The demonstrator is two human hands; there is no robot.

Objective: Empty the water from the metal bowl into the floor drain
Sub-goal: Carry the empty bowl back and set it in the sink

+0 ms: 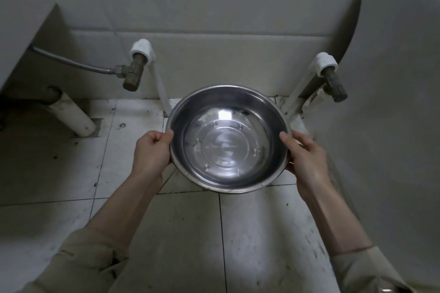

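A round metal bowl [228, 140] hangs level above the tiled floor, its shiny inside facing up at me. Clear water appears to lie in its bottom, with light glinting off it. My left hand [152, 150] grips the bowl's left rim, thumb over the edge. My right hand [307, 157] grips the right rim the same way. The floor drain is not visible; the bowl hides the floor beneath it.
A white wall pipe with a brass valve [134, 74] and a flexible hose stands left of the bowl. A second valve [333, 83] stands to the right. A white fixture [392, 102] curves along the right side, another [21, 31] at the left. Stained white floor tiles [190, 233] lie below.
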